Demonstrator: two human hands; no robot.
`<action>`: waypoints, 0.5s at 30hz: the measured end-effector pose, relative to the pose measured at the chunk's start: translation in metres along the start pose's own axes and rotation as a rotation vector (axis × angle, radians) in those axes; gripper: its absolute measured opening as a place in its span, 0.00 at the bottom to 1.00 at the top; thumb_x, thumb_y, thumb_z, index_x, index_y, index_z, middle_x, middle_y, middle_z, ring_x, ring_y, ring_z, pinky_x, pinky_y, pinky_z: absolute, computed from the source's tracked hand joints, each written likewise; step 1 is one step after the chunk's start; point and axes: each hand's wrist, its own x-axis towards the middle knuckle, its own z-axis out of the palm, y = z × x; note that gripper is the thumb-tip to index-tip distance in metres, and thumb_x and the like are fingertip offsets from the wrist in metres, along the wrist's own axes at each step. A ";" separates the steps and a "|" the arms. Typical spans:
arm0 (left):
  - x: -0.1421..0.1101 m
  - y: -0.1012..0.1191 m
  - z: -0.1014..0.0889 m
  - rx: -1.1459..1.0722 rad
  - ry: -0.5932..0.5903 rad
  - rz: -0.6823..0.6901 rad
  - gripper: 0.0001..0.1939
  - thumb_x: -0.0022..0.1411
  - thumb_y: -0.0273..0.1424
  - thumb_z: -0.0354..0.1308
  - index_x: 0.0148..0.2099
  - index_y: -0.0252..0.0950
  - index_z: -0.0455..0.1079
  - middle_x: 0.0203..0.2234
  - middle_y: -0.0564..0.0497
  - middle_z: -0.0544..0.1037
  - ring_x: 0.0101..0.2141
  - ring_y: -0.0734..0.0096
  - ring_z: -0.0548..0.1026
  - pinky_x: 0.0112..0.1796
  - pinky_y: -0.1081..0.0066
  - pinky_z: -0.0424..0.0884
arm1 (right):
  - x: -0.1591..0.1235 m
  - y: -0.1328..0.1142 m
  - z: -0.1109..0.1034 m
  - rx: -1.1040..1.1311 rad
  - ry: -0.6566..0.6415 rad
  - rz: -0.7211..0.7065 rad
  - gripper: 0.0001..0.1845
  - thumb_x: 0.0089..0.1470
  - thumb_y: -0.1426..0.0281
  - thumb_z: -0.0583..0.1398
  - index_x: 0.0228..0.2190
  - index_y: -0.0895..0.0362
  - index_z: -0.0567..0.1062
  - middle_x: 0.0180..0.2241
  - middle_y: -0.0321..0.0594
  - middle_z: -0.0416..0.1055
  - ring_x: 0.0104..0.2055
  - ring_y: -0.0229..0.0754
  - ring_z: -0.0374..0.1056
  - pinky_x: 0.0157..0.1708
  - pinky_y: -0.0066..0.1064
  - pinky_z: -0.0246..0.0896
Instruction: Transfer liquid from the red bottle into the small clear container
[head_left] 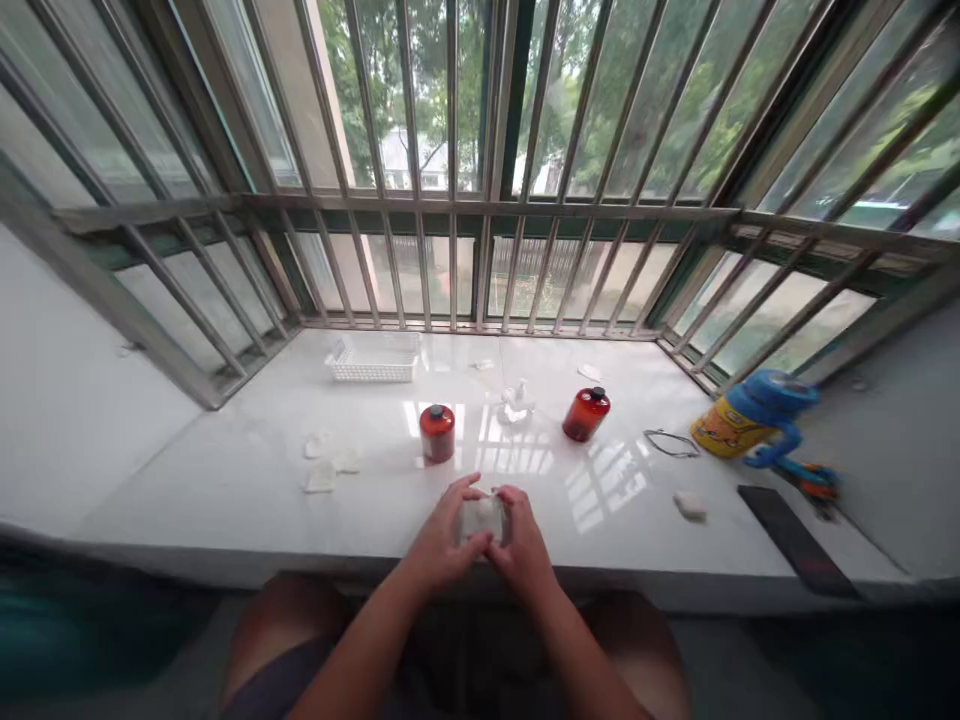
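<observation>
Glossy white windowsill ledge (247,480); near edge runs just past the person's knees. Left hand (446,530) and right hand (519,535) near that edge, fingers curled around opposite sides of a small pale, translucent item (481,517); exact type unclear. Bare ledge to either side of the hands. Right: black phone-like slab (795,538) overlapping the near edge. Beyond the hands: amber bottle with black cap (437,434) ahead-left, tilted red-amber bottle (586,414) ahead-right, white pump heads (516,402) between. Far: white plastic basket (373,358), then barred window (484,210) bounding the ledge.
</observation>
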 end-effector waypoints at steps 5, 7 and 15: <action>0.006 0.002 0.002 0.005 -0.001 -0.011 0.28 0.63 0.35 0.66 0.64 0.41 0.68 0.70 0.40 0.65 0.69 0.48 0.64 0.70 0.48 0.59 | 0.001 -0.009 -0.003 -0.005 0.013 0.017 0.28 0.61 0.63 0.64 0.60 0.51 0.66 0.57 0.49 0.68 0.60 0.54 0.68 0.61 0.50 0.69; 0.007 0.007 0.002 0.014 0.013 0.012 0.18 0.66 0.36 0.64 0.57 0.41 0.74 0.69 0.42 0.67 0.68 0.49 0.66 0.69 0.49 0.61 | 0.002 -0.012 -0.004 0.003 0.013 0.033 0.28 0.61 0.63 0.65 0.60 0.50 0.66 0.56 0.49 0.68 0.60 0.54 0.68 0.61 0.50 0.69; 0.016 0.011 -0.003 -0.123 0.247 0.048 0.15 0.66 0.42 0.68 0.50 0.40 0.79 0.59 0.41 0.77 0.59 0.51 0.75 0.64 0.52 0.69 | 0.002 -0.014 -0.006 0.032 -0.006 0.086 0.37 0.56 0.56 0.72 0.61 0.49 0.66 0.58 0.49 0.67 0.62 0.57 0.67 0.63 0.52 0.67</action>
